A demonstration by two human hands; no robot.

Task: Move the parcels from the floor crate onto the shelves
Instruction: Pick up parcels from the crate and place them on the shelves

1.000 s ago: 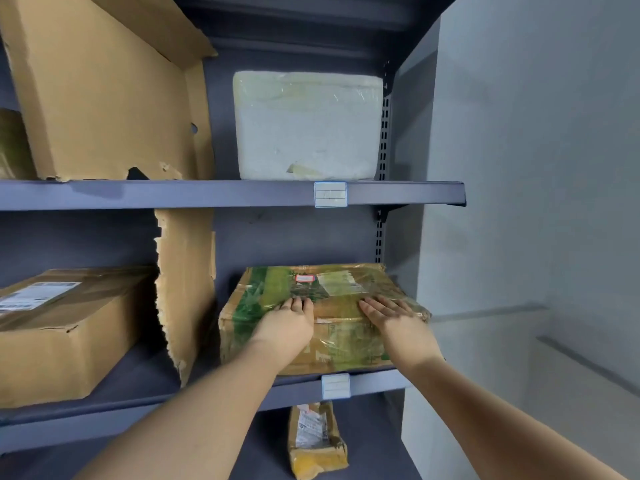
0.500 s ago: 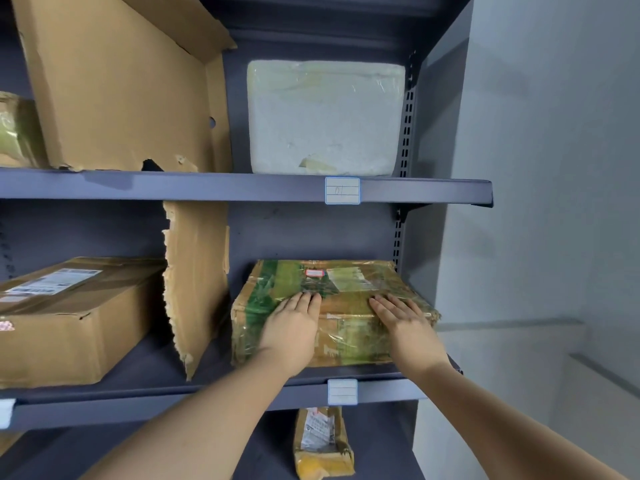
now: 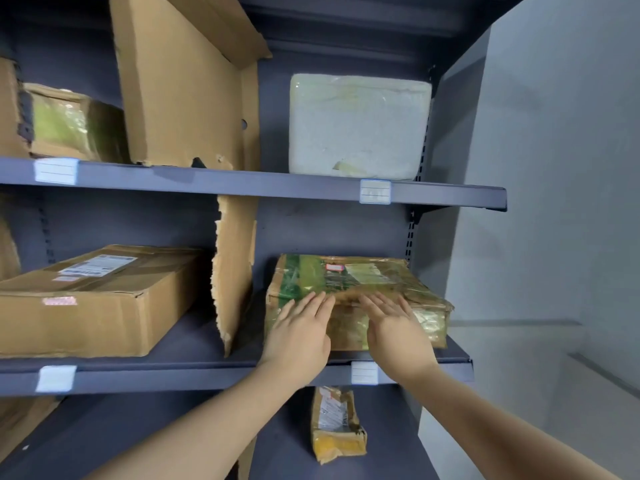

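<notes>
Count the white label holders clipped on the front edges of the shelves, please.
4: upper shelf far left and right; middle shelf far left and right, between the wrists. More may lie outside the view.

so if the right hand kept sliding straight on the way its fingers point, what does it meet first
The right hand lies flat on the green-taped parcel, fingers pointing toward the shelf's back. Going on, it would probably cross the parcel top and meet the back panel, though depth is unclear.

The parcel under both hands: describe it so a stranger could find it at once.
Start at the dark shelving unit's middle shelf, in the bay right of the torn cardboard divider. The tape-wrapped parcel lies flat there, left hand and right hand against its front. Unlike its plain neighbours, it is glossy with green print.
</notes>
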